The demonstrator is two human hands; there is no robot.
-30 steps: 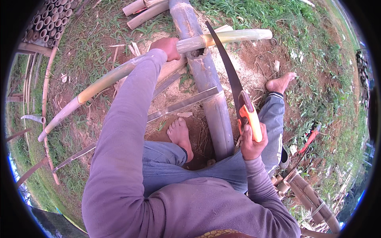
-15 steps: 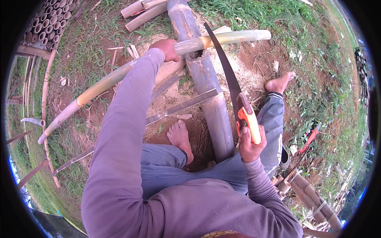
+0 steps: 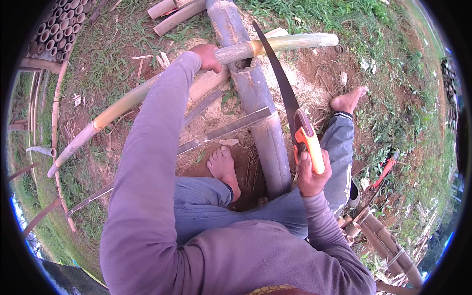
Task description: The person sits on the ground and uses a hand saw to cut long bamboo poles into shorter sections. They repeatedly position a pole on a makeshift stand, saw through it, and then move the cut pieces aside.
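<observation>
My left hand [image 3: 207, 57] is closed around a long bamboo pole [image 3: 118, 108], which lies across a thick grey bamboo log [image 3: 263, 105]. A yellowish joint in the pole sits just right of the log's top. In my right hand [image 3: 313, 175] is a handsaw [image 3: 281, 73], gripped by its orange handle. Its dark curved blade points up and away, crossing the pole's right part in this view; whether the teeth touch the pole I cannot tell. Behind my left hand, a shorter bamboo piece [image 3: 209, 86] is partly hidden.
A flat strip [image 3: 241, 124] crosses the log nearer me. Pale sawdust [image 3: 285, 78] covers the soil around it. Cut bamboo pieces [image 3: 181, 17] lie at the far end, and stacked bamboo tubes [image 3: 59, 32] stand far left. My bare feet [image 3: 222, 164] rest either side of the log.
The bamboo pole has shifted slightly to the right along with my left hand. The saw has moved only a little, its tip slightly higher; both grips are the same.
</observation>
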